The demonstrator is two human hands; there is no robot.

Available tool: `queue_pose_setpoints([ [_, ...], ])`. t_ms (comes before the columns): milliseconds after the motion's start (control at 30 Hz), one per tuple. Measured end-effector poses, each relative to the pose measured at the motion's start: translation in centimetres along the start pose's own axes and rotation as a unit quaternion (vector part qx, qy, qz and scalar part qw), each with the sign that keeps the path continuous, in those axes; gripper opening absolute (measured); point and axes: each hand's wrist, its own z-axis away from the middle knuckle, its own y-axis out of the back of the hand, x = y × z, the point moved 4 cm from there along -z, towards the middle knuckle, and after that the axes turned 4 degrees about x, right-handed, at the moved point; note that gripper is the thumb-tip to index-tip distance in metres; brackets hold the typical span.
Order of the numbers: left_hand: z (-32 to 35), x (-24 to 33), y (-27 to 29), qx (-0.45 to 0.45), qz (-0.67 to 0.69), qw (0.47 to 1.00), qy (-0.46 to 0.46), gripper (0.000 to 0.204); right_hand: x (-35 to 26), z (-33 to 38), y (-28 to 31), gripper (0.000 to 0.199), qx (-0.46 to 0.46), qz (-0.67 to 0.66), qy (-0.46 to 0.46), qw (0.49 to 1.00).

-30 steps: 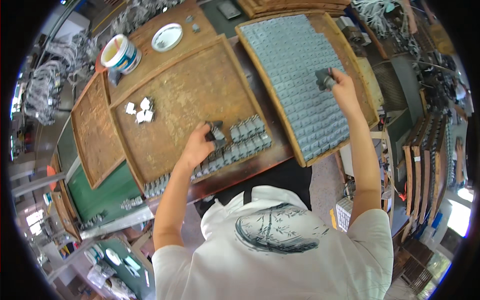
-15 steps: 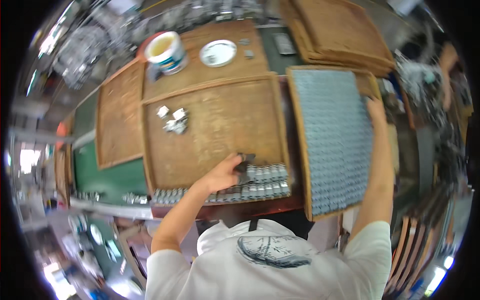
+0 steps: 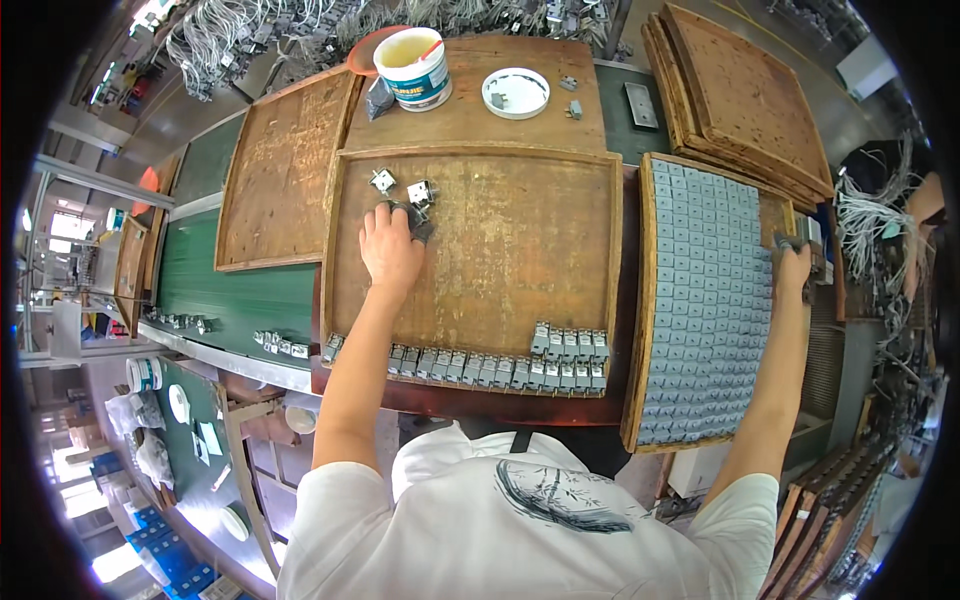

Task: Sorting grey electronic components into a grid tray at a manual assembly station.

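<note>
the left hand [image 3: 392, 250] bent its fingers at shiny, boxy metal parts [image 3: 418, 191] on a scuffed wooden tray [image 3: 520, 240]; the right hand [image 3: 793, 268] curled its fingers beside square-faced grey blocks [image 3: 700, 300] gridded in another tray [image 3: 641, 300]. whether either hand grasped anything could not be told.

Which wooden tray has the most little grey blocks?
The long brown wooden tray by the brown wooden tray stack: grey, square-topped blocks cover most of it. Others, like the brown wooden middle tray, are far less full.

Left head-worn fisheye, facing steeply down over a white shirt [image 3: 430, 540], wooden tray [image 3: 500, 230] near, edges bowed
</note>
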Motion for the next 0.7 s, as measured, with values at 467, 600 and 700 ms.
queue_pose_setpoints([
  [467,5.3,-1.9,-1.4,-0.015,0.145,0.970,0.193,0.039,-10.7,19.5,0.5,0.031,-0.152,-0.469,-0.096,0.865],
  [600,4.5,1.0,-1.5,0.004,0.210,0.968,0.139,0.031,-14.6,26.5,-1.2,0.030,-0.173,-0.403,-0.054,0.897],
  [700,4.8,3.2,-0.7,-0.044,0.374,0.922,0.091,0.034,-16.2,30.5,-2.3,0.026,-0.177,-0.370,-0.019,0.912],
])
